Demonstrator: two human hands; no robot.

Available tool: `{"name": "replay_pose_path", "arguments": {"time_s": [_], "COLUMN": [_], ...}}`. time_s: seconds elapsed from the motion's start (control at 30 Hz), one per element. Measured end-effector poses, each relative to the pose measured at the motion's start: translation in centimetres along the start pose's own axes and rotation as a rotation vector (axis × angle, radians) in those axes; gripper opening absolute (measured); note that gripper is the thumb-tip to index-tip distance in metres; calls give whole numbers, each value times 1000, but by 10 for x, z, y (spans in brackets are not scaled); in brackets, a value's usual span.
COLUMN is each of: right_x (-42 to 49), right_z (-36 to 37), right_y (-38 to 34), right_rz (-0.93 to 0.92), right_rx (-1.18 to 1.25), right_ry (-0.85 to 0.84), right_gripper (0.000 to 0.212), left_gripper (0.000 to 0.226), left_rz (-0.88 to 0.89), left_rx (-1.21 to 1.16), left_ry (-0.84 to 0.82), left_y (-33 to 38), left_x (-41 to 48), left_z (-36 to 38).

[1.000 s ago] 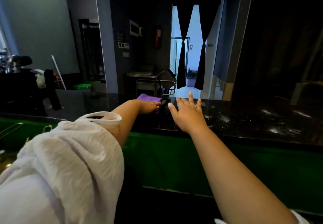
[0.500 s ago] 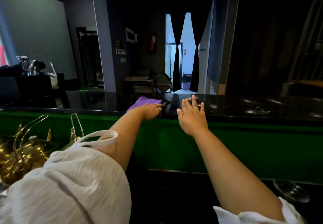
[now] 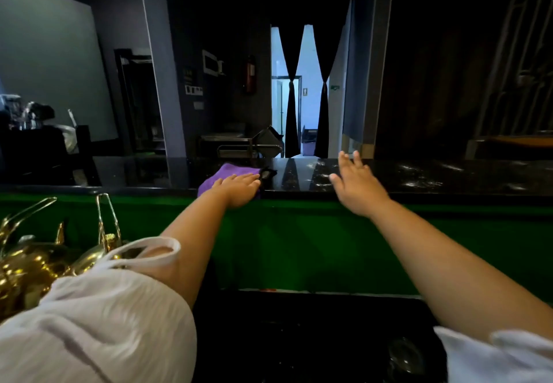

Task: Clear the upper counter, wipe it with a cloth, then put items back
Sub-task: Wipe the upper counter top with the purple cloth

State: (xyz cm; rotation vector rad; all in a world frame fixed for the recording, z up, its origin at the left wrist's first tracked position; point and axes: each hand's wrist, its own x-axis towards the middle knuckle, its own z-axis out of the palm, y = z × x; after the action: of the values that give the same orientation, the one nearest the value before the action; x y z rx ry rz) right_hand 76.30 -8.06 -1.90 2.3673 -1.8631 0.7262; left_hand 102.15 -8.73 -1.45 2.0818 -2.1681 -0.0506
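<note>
A purple cloth (image 3: 223,174) lies on the black glossy upper counter (image 3: 449,177) near its front edge. My left hand (image 3: 239,188) rests flat on the cloth with straight fingers pointing right. A small dark object (image 3: 267,173) lies on the counter just beyond those fingertips. My right hand (image 3: 356,185) is spread open with fingers apart, reaching over the counter to the right of the cloth; whether it touches the surface I cannot tell.
A green front panel (image 3: 299,242) drops below the counter to a dark lower surface (image 3: 299,337). Gold-coloured metal items (image 3: 36,257) sit at the lower left. Dark equipment (image 3: 30,143) stands at the counter's far left. A glass object (image 3: 405,358) is at the lower right.
My right hand has moved to the right, away from the cloth and farther over the counter. My left hand stays on the purple cloth. The view has dropped lower and pulled back.
</note>
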Motion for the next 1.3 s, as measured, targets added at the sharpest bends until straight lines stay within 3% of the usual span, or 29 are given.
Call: {"name": "replay_pose_path", "arguments": {"time_s": [0.1,0.43,0.57,0.7,0.87,1.0,1.07,1.3], "right_x": [17,26,29,29,28,33,36,33], "right_z": [-10,-4,-4,-2,-2,2,2,3], "right_y": [35,49,49,50,52,53,54,55], "right_rz": [-14,-76,-79,-70,-84,-81,-78,-70], "right_rx": [-192,-170,-156,-166,-154,-151,-146,-148], "right_ry": [17,-58,-73,-51,-48,-49,-44,7], "right_gripper": [69,68,64,65,67,64,63,64], "left_gripper": [49,53,51,51,51,51,52,49], "left_rz": [-24,-193,-115,-4,11,-232,-261,-2], "left_rx": [-31,-44,57,-5,-79,-40,8,17], "left_ry": [7,3,7,64,68,49,39,63], "left_y": [1,21,74,133,92,45,51,158], "left_x": [-1,10,10,-3,-4,8,18,15], "left_z": [-1,-3,3,13,6,-2,1,15]}}
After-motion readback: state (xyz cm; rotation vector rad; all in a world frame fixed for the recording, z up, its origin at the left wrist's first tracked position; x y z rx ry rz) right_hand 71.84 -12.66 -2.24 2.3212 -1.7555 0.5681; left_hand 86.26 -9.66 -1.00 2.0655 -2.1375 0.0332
